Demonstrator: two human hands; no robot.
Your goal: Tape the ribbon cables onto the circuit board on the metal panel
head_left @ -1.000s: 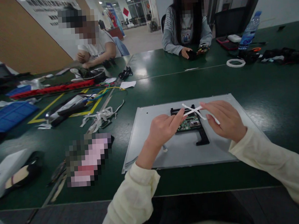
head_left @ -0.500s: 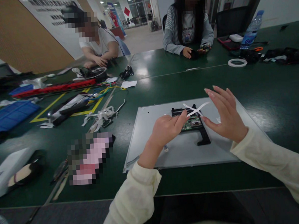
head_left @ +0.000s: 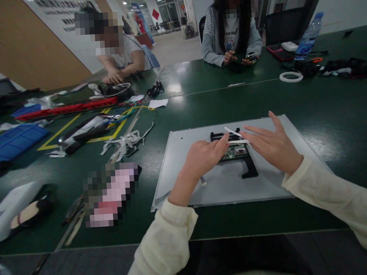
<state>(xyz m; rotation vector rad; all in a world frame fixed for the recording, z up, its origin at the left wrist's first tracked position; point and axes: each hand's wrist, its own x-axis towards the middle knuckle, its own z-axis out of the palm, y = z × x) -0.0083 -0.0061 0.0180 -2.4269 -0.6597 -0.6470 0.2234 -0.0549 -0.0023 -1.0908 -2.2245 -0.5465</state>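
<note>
My left hand (head_left: 203, 157) is closed in a pinch on narrow white strips (head_left: 238, 142), thumb and index finger together at their near ends. From the other side my right hand (head_left: 272, 146) meets the strips, its thumb and index fingertips together at a strip's end while the other fingers stretch out. Beneath the hands, a black bracket (head_left: 250, 166) and a green circuit board (head_left: 234, 152) lie on a flat grey-white panel (head_left: 276, 190). My left hand partly covers the board.
Left of the panel are a phone (head_left: 115, 195) and a tangle of white strips (head_left: 128, 143). Farther left lie a blue basket (head_left: 14, 141) and a white device (head_left: 14, 210). A tape roll (head_left: 291, 77) and water bottle (head_left: 309, 38) are at back right. Two people sit opposite.
My right hand has lowered and closed onto the end of a white strip, which now runs straighter between the hands. My left hand keeps its pinch, nearly still.
</note>
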